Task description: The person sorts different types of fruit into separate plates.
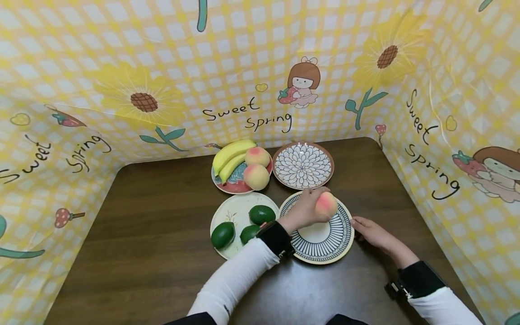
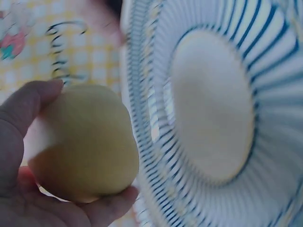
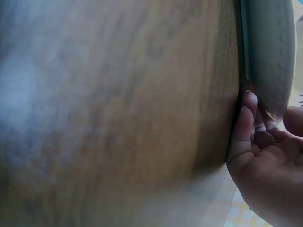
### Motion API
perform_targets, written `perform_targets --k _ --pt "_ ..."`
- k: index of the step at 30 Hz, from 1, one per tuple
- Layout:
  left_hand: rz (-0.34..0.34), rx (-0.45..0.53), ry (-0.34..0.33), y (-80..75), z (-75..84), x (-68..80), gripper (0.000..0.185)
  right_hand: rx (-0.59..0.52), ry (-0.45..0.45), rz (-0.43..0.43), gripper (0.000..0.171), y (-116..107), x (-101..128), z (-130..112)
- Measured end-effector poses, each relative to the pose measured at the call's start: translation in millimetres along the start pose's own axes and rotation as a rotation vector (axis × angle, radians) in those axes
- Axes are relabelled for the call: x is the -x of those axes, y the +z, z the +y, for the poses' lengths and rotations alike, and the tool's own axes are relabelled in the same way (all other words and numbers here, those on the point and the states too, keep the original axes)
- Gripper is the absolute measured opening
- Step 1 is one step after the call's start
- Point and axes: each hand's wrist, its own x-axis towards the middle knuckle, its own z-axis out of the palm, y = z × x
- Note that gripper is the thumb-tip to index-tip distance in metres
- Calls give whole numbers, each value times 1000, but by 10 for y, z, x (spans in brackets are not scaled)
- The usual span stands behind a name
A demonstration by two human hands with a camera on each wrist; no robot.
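Observation:
My left hand (image 1: 309, 208) grips a pink-and-yellow peach (image 1: 326, 204) just above the blue-striped plate (image 1: 325, 246) at the near right. In the left wrist view the peach (image 2: 83, 142) sits between thumb and fingers, beside the striped plate (image 2: 213, 113). My right hand (image 1: 367, 230) rests on the table with its fingers against that plate's right rim; in the right wrist view its fingertips (image 3: 248, 106) touch the plate's underside edge (image 3: 267, 52).
A white plate (image 1: 239, 208) with three avocados lies left of the striped one. Behind it a plate (image 1: 235, 186) holds two bananas and two peaches. A floral plate (image 1: 303, 164) stands beside that one. Yellow checked walls enclose the brown table (image 1: 154, 225).

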Motion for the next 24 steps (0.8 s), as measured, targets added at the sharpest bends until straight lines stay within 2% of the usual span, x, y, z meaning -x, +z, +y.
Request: perform_targets --k 4,8,16,24 --pt "-24 -28 17 187 -30 -85 78 2 5 0 47 5 5 5" --pt "-55 -43 14 263 -49 -120 81 -11 3 -4 47 20 8 19" --pt "-79 -38 -17 276 -58 -106 86 -28 1 -17 47 47 29 16" --pt "-115 -65 -32 219 -50 -124 94 -16 12 -27 48 25 20 -13"
